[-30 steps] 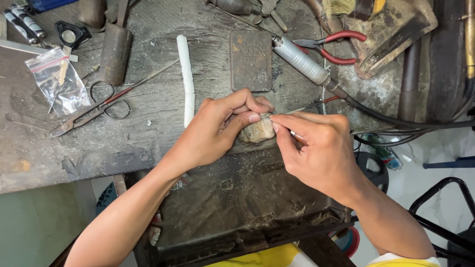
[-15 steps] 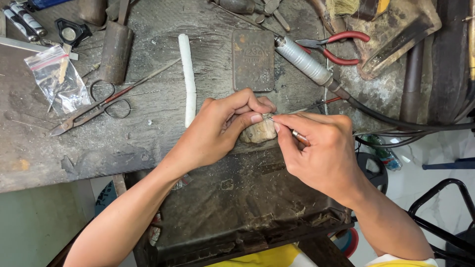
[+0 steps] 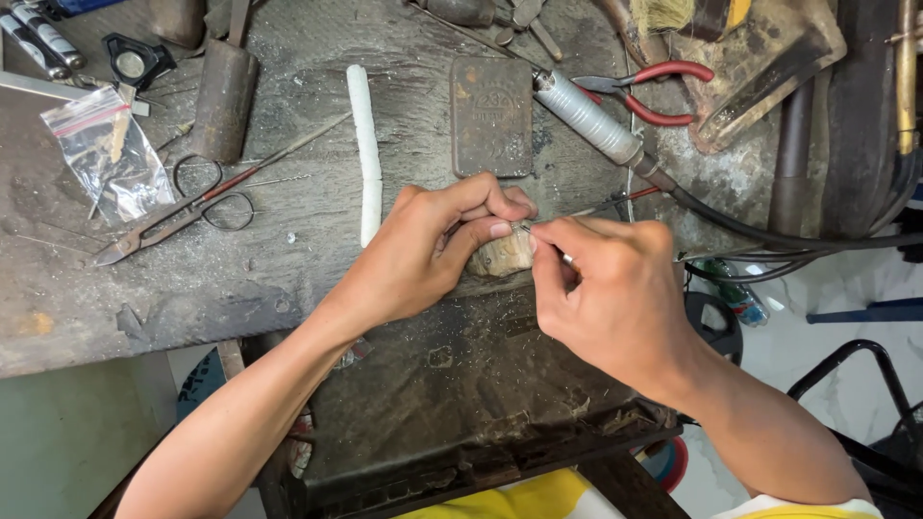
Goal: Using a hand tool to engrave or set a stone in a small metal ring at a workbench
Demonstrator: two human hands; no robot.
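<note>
Pinching tiny metal piece [image 3: 519,228] on wooden peg [image 3: 502,256], left hand [image 3: 433,252] closed; right hand [image 3: 606,298] grips thin tool [image 3: 565,258], probably file. I keep strokes short, peg-braced.

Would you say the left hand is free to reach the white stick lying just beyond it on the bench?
Probably not right now: the left hand is busy pinching a small piece on the wooden peg. The white stick itself lies uncovered close by.
</note>
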